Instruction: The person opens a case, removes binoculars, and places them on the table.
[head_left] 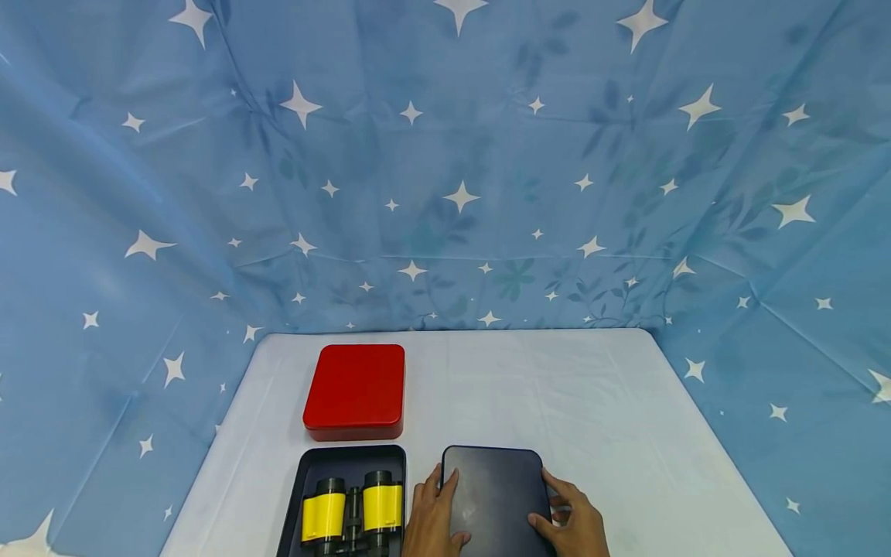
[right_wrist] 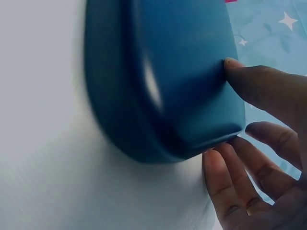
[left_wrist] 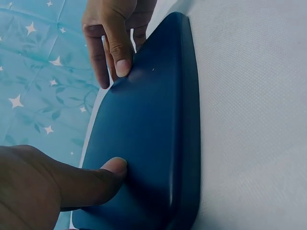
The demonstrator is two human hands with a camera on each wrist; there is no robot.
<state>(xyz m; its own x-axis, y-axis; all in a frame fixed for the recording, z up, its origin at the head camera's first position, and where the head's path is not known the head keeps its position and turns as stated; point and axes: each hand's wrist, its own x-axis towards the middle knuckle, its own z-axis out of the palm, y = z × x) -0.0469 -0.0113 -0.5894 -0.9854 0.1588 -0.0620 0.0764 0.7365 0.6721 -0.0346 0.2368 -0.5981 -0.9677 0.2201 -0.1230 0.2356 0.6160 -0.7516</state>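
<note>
A dark, flat-topped tin with rounded corners lies on the white table between my hands; whether it is a lid or a whole box I cannot tell. My left hand grips its left side, thumb on the top face, as the left wrist view shows with the thumb on the smooth surface. From the other side my right hand holds the right edge. In the right wrist view, its thumb presses the top while the fingers curl at the side and lower rim.
Left of my left hand stands a black open tray holding yellow and black binoculars. A red tin sits behind it. White cloth covers the table, and a blue star-patterned curtain hangs behind and at both sides.
</note>
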